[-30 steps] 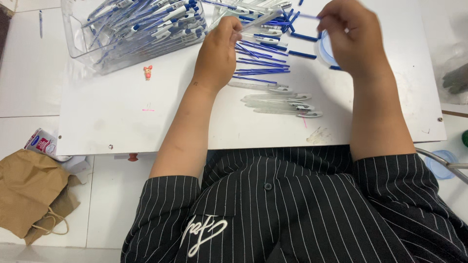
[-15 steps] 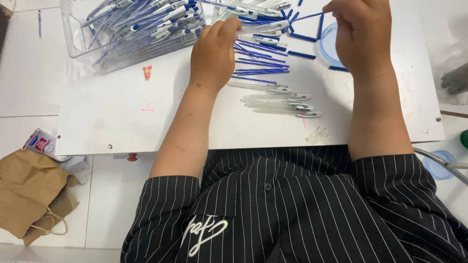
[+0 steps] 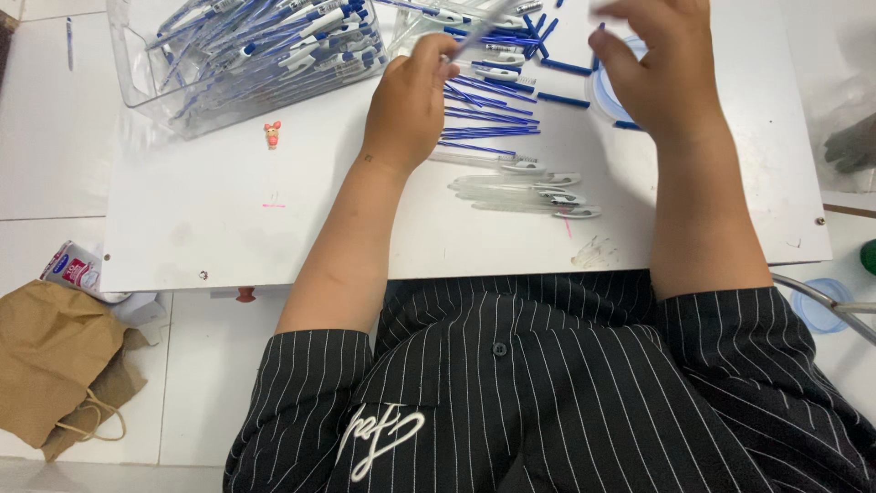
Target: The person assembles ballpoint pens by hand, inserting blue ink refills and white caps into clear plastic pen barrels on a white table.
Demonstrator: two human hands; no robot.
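My left hand [image 3: 409, 105] pinches one end of a clear pen barrel [image 3: 482, 29] that slants up to the right and is blurred. My right hand [image 3: 659, 66] hovers at the top right with its fingers curled over a blue round lid [image 3: 604, 91]; whether it holds anything I cannot tell. Between the hands lie loose blue ink refills [image 3: 488, 123] and blue caps [image 3: 564, 67]. In front of them three clear empty pen barrels [image 3: 525, 194] lie in a row on the white table [image 3: 228, 228].
A clear plastic bin [image 3: 246, 55] full of assembled blue pens stands at the back left. A small red figure [image 3: 272, 133] sits on the table. A brown paper bag [image 3: 55, 361] and a small packet [image 3: 73, 267] lie on the floor at left.
My left hand has lifted the clear barrel off the pile and tilted it upward. My right hand has shifted slightly and opened its fingers over the lid.
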